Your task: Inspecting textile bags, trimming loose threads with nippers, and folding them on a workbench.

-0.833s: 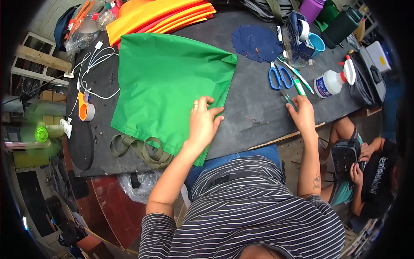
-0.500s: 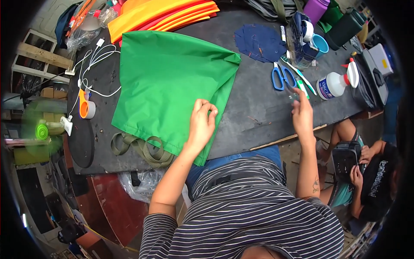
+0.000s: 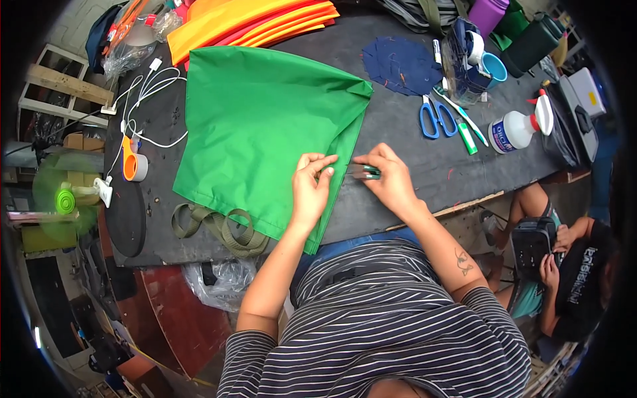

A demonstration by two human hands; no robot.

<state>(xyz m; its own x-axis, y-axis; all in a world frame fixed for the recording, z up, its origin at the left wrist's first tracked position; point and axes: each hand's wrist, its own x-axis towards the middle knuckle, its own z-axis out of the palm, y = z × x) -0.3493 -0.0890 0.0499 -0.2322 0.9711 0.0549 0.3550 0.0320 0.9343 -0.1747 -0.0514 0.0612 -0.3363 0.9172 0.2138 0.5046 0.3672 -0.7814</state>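
Since half a second ago, the right hand (image 3: pixel 391 180) has swung leftward from beside the scissors to the right border of the green fabric piece (image 3: pixel 259 126), bringing a slim dark-and-green hand tool (image 3: pixel 371 173) with it. The left hand (image 3: pixel 310 192) has stayed nearly where it was, its index finger now reaching out toward the right.

Seen from the head camera, the fabric piece lies spread over the left half of the black tabletop (image 3: pixel 431 179), its right side folded in layers and its lower corner at the front edge. The right fingers are clenched around the tool, whose end is blurred as it points at the fabric's border. The left thumb and index finger come close together above that same border; I cannot tell whether they pinch the cloth. Olive webbing straps (image 3: pixel 245 240) curl out beside the fabric's lower left edge.

Right of the hands lie the blue-handled scissors (image 3: pixel 435 114) and a small green tube (image 3: pixel 467 140), with a white spray bottle (image 3: pixel 512 132) farther right. Navy fabric pieces (image 3: pixel 401 65) rest above the scissors, and orange, yellow and red folded cloth (image 3: pixel 252 26) is stacked beyond the green piece.
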